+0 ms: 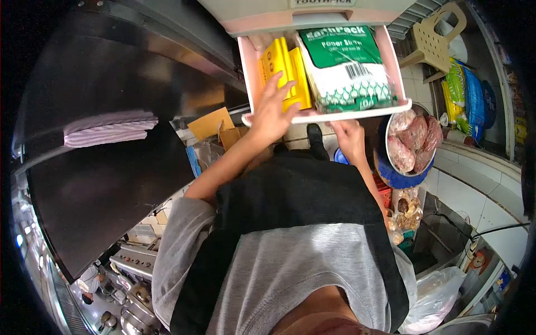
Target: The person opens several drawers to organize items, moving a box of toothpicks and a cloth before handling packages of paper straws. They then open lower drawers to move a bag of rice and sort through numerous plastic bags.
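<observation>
A pulled-out drawer (329, 117) with a white front edge and pink sides holds yellow packets (300, 78) on the left and a green and white plastic pack (352, 72) on the right. Over the drawer's left front corner reaches my left hand (273, 111), its fingers spread against the lower part of the yellow packets; nothing is gripped. My right hand (350, 139) is at the middle of the drawer's front edge, from below, with fingers curled on the edge. Its fingertips are partly hidden.
A dark counter (106, 184) with a folded striped cloth (111, 128) lies left. To the right stand a bowl of wrapped reddish lumps (413, 139), a beige plastic chair (432, 44) and a white plastic bag (432, 301). Cardboard (212, 124) is beside my left forearm. A person (89, 282) is at the lower left.
</observation>
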Demonstrator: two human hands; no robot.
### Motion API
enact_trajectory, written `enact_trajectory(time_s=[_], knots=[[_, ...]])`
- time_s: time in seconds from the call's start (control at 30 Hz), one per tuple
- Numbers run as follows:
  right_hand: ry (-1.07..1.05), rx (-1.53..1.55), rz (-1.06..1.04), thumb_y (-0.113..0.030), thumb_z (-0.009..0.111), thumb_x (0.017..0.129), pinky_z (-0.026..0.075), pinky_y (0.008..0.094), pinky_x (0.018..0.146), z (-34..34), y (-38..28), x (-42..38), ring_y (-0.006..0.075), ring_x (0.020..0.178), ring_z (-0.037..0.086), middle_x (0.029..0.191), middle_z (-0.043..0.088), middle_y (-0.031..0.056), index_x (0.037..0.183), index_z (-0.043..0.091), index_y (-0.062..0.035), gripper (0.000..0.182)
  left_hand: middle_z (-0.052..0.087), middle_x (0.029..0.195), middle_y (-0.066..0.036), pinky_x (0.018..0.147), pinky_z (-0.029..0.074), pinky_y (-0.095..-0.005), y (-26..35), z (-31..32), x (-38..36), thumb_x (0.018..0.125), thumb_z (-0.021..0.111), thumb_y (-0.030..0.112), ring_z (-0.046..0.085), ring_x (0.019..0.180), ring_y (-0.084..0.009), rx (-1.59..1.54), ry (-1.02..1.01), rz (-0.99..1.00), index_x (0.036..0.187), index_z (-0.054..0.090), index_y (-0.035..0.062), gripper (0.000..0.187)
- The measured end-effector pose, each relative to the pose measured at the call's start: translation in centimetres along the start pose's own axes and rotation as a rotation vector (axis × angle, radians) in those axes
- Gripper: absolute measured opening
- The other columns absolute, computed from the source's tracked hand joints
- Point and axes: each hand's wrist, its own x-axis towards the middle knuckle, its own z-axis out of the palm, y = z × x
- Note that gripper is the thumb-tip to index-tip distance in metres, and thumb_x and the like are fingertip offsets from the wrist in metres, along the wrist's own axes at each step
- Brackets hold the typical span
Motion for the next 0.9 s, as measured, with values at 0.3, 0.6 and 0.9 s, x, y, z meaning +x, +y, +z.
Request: enact_trajectory(time_s=[0.3,0.6,0.9], knots=[[0.126,-0.002,-0.035,-0.035,0.051,0.091,0.049,0.0364,0.075,5.3,1.3,19.5,0.0301,0.082,0.066,0.084,0.068,0.0146,0.090,0.070,-0.0075,0.034,0.050,0.126,-0.018,0.098,0.039,-0.0391,-2.3,-3.4,-3.0,0.084,0.062,0.016,0.050,0.116,-0.0351,-0.084,0.134,-0.120,0.115,0.058,0.0035,0.034],[0.058,-0.414,-0.264,-0.006,0.056,0.079,0.052,0.0469,0.077,5.3,-4.4,19.6,0.0372,0.093,0.061,0.139,0.040,0.0048,0.112,0.058,-0.0123,0.033,0.063,0.107,-0.015,0.085,0.048,-0.0354,-3.7,-5.1,-3.8,0.087,0.060,0.017,0.061,0.100,-0.0307,-0.033,0.105,-0.127,0.111,0.061,0.0033,0.028],[0.058,-0.636,-0.353,-0.011,0.048,0.084,0.051,0.0476,0.077,5.3,-4.1,18.8,0.0346,0.098,0.059,0.130,0.047,0.0120,0.109,0.057,-0.0074,0.028,0.062,0.105,-0.015,0.085,0.048,-0.0383,-0.2,-3.3,-3.4,0.087,0.059,0.020,0.061,0.098,-0.0322,-0.055,0.021,-0.068,0.111,0.061,0.0052,0.028]])
